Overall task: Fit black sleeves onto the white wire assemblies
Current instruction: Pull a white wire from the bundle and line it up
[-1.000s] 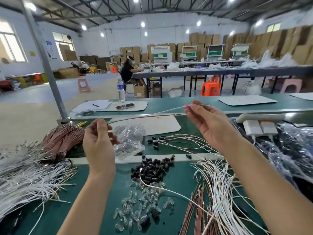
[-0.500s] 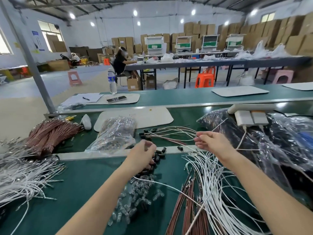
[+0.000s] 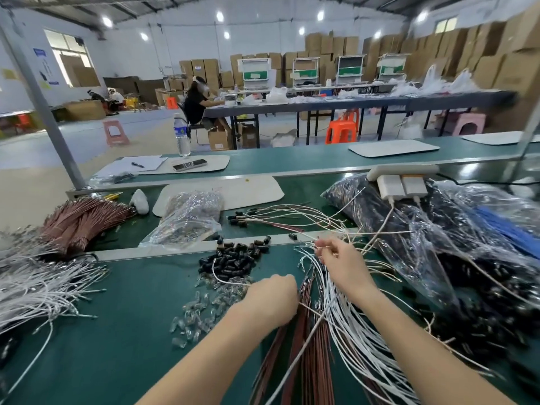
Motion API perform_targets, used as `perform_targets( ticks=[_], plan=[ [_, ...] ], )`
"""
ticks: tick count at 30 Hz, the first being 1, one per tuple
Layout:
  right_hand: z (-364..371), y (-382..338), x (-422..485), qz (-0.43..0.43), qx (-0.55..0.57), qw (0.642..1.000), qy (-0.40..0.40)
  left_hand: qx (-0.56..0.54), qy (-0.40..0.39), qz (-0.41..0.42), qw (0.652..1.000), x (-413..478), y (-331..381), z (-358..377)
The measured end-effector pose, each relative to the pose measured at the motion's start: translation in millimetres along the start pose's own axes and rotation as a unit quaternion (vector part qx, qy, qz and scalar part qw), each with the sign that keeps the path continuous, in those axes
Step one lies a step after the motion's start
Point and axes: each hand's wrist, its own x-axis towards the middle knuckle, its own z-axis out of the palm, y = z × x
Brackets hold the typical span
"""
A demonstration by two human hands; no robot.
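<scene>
A pile of black sleeves (image 3: 233, 261) lies mid-table past a scatter of clear sleeves (image 3: 201, 308). A thick fan of white wires (image 3: 359, 340) runs from the near right up to my right hand (image 3: 342, 267), whose thumb and fingers pinch a white wire near its tip. My left hand (image 3: 271, 299) is curled knuckles-up on the table beside brown wires (image 3: 304, 346). Its fingers are hidden, so what it holds is unclear. A loose white wire loop (image 3: 217, 273) runs from the sleeve pile to that hand. Wires fitted with black sleeves (image 3: 263, 217) lie farther back.
A heap of white wires (image 3: 38, 287) and a copper-brown bundle (image 3: 79, 220) fill the left side. A clear bag (image 3: 190, 220) sits behind the sleeves. Dark plastic bags (image 3: 438, 244) and a power strip (image 3: 403, 176) crowd the right. A metal post (image 3: 43, 112) stands back left.
Both hands dropped from holding a wire up in the air. My left hand went to the black sleeve pile, then drew back beside the brown wires. My right hand moved onto the white wire ends.
</scene>
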Motion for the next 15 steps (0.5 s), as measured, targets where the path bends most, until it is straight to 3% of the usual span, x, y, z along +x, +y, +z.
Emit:
perform_targets(
  ticks=[7,11,15],
  plan=[
    [-7.9,4.3,-20.6,-0.004,0.016,1.0,0.008,0.069,0.062,0.078,0.993,-6.3,-19.2,-3.8],
    [-11.2,-8.0,-31.1,-0.021,0.048,0.999,-0.012,0.033,0.186,0.085,0.978,-9.5,-36.9,-35.6],
    [-9.8,-26.8,-39.6,-0.046,0.166,0.978,-0.115,0.055,0.323,0.075,0.942,-19.6,-56.3,-89.5]
  ],
)
